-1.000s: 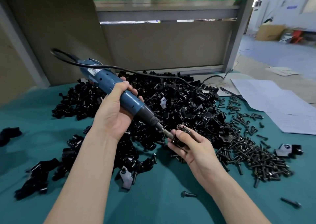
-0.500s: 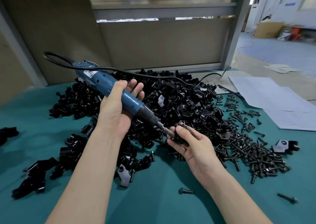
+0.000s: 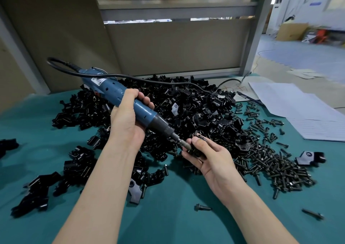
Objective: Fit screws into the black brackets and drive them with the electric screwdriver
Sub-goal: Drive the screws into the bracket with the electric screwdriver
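Note:
My left hand (image 3: 127, 124) grips a blue electric screwdriver (image 3: 119, 98) by its barrel, tilted down to the right. Its bit tip meets a small black bracket (image 3: 196, 148) that my right hand (image 3: 211, 159) holds between thumb and fingers, just above the table. A big heap of black brackets (image 3: 186, 105) lies behind both hands. A pile of dark screws (image 3: 276, 163) spreads to the right of my right hand.
A teal table mat (image 3: 168, 215) covers the bench. More brackets (image 3: 37, 191) lie at the left, one bracket (image 3: 309, 158) sits at the far right. Loose screws (image 3: 202, 207) lie near the front. White papers (image 3: 302, 109) rest at the back right. The tool's black cable (image 3: 168, 81) runs over the heap.
My left hand's fingers, briefly loosened half a second ago, are wrapped round the screwdriver again. The bit stays on the bracket in my right hand. The view has shifted a little.

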`<state>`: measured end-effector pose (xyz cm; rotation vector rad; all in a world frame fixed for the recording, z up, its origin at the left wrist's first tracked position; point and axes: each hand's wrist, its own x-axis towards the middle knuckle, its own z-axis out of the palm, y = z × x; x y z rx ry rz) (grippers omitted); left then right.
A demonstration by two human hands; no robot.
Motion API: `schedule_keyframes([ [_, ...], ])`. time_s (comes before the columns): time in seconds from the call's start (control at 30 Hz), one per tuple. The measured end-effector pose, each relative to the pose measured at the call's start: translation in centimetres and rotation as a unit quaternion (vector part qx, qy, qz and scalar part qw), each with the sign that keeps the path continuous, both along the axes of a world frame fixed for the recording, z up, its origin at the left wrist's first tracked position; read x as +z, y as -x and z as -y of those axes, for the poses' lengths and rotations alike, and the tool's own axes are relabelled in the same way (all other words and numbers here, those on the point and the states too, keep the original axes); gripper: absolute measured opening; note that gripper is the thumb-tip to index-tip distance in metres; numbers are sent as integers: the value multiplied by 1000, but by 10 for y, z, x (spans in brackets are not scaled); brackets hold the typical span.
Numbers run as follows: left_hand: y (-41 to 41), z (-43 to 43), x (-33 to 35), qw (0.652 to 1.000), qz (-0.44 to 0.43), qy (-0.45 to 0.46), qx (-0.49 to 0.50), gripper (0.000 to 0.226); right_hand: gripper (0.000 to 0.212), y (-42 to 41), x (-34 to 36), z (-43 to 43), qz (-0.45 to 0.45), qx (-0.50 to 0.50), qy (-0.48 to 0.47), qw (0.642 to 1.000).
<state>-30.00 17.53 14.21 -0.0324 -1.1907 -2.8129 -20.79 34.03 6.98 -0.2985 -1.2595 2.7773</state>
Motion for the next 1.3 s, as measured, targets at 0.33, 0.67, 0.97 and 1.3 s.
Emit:
schedule_keyframes([
  [0.33, -2, -4, 0, 1000, -13, 14, 11, 20, 40, 0, -1, -1, 3, -1, -5, 1000],
  [0.67, -5, -7, 1, 999, -15, 36, 20, 16, 30, 1, -2, -1, -11, -17, -31, 999],
  [0.97, -7, -13, 1, 998, -7, 39, 45, 17, 21, -1, -4, -5, -28, -31, -79, 996],
  [1.3, -10, -16, 0, 993, 41, 46, 104, 18, 39, 1, -5, -6, -43, -53, -139, 988],
])
